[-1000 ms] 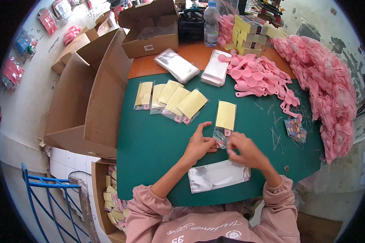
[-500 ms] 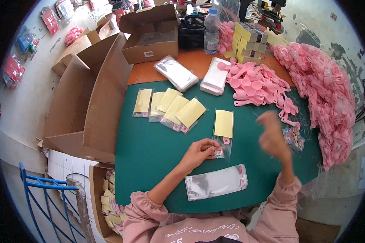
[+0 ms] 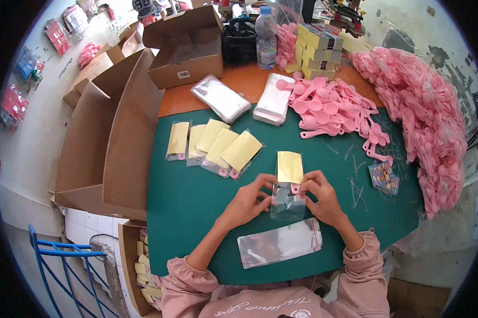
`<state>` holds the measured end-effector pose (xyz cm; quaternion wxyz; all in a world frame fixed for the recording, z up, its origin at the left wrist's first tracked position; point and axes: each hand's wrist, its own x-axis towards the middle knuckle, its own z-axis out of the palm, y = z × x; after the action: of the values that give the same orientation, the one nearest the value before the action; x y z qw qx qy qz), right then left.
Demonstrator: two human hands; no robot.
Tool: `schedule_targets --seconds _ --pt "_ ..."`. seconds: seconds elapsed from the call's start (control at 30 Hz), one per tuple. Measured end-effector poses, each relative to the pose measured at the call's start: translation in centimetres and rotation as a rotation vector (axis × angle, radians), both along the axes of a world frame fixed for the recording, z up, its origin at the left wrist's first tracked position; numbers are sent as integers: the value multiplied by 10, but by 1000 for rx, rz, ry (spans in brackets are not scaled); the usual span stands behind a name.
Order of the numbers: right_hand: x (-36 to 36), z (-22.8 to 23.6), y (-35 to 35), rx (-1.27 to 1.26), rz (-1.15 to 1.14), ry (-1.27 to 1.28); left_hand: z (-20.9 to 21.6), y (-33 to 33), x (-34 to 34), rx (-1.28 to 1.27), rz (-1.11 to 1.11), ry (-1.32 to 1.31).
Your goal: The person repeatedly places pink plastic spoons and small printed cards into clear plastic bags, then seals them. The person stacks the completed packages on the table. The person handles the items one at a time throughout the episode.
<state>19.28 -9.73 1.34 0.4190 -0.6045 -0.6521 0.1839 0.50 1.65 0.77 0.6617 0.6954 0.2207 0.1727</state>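
Observation:
A clear plastic bag [image 3: 288, 208] lies in front of me on the green table mat, with a yellow card [image 3: 290, 167] and a pink spoon's handle showing through it. My left hand [image 3: 248, 201] pinches the bag's left edge, while my right hand [image 3: 324, 199] grips its right edge near the handle. Just below the bag rests a stack of flat, clear bags [image 3: 279, 243]. Several filled bags with yellow cards [image 3: 242, 150] overlap at the upper left. Loose pink spoons [image 3: 324, 106] form a pile at the upper right, and small printed cards [image 3: 383, 177] lie right of my right hand.
Two stacks of clear bags [image 3: 220, 99] sit at the mat's far edge. Behind them stand a water bottle [image 3: 266, 38], an open carton [image 3: 186, 53] and bundled cards [image 3: 319, 50]. A tall carton [image 3: 90, 143] borders the left side; bagged pink spoons [image 3: 424, 111] heap at right.
My right hand has come left and down from near the small cards to the bag. Both hands now hold the bag's sides, and its lower end is spread out flatter.

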Motion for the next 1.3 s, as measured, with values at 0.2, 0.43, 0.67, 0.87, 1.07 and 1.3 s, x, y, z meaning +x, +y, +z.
schedule_targets --seconds 0.2,0.43,0.67,0.87,1.07,1.3 --pt "7 1 -1 -41 29 47 -6 1 5 314 36 64" --pt "14 -13 -4 -331 -106 397 -8 -8 11 312 131 81" --pt "0 -16 3 -382 -170 770 -16 -13 14 145 230 149" --pt "-6 -17 5 -328 -230 720 -16 -14 16 41 319 128" --pt "-7 -17 4 -321 -203 700 -17 -14 16 52 322 121" --pt "-9 -15 3 -329 -181 652 -15 -13 16 -95 326 81"
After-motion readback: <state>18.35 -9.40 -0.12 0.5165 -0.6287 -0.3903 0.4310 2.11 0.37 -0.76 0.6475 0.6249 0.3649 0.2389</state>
